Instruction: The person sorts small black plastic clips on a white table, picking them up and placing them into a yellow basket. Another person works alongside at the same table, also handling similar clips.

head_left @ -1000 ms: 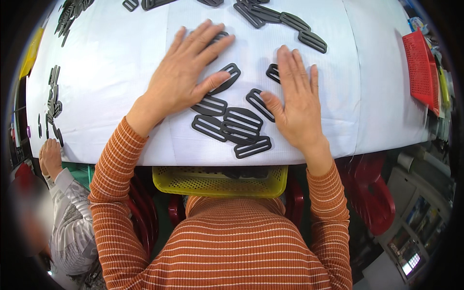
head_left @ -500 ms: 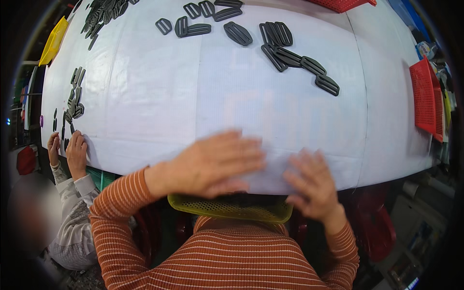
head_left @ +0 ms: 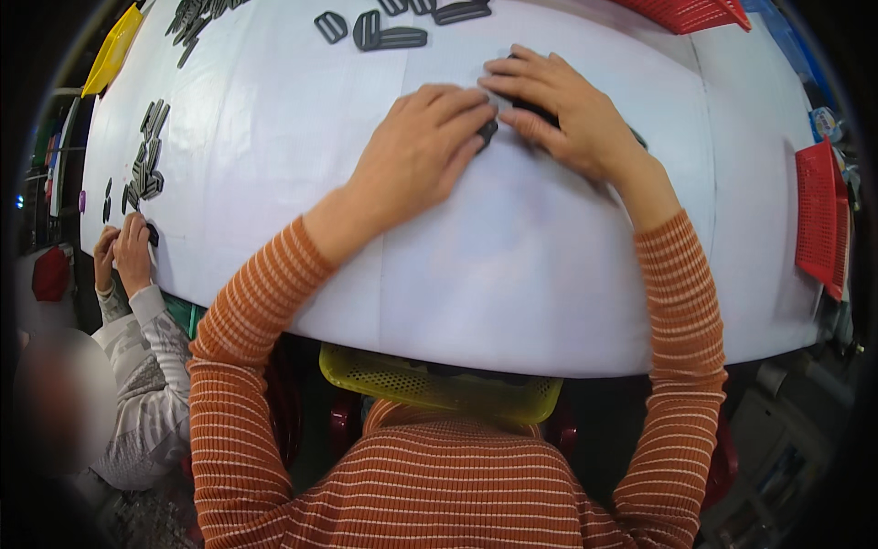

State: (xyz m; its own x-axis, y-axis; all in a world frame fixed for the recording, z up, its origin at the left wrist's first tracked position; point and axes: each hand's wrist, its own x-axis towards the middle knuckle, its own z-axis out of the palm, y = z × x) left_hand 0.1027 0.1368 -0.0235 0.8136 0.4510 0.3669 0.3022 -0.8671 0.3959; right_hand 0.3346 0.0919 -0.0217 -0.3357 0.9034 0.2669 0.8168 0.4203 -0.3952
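Observation:
My left hand [head_left: 425, 146] reaches to the far middle of the white table, fingertips curled over a black slide buckle [head_left: 487, 134], mostly covered. Just right of it, my right hand [head_left: 572, 114] has its thumb and fingers around several black slide buckles [head_left: 535, 110], whose number and lie are hidden. The edge of another dark buckle [head_left: 638, 137] shows beyond the right hand. Farther back and left lie loose slide buckles, among them a flat one [head_left: 402, 37] and a short one [head_left: 330, 27]. Under the table's front edge, a yellow-green perforated basket [head_left: 439, 382] sits at my lap.
At the left, a co-worker's hands [head_left: 133, 252] handle dark pieces beside a cluster of buckles [head_left: 146, 169]. More buckles [head_left: 197, 20] are heaped at the far left, near a yellow basket [head_left: 112, 50]. Red baskets stand at the right [head_left: 820, 220] and far edge [head_left: 690, 14].
Both hands have moved from above the table's front edge out to the buckles at the far middle, now covering them. The view has shifted slightly. The co-worker's hands remain beside their cluster.

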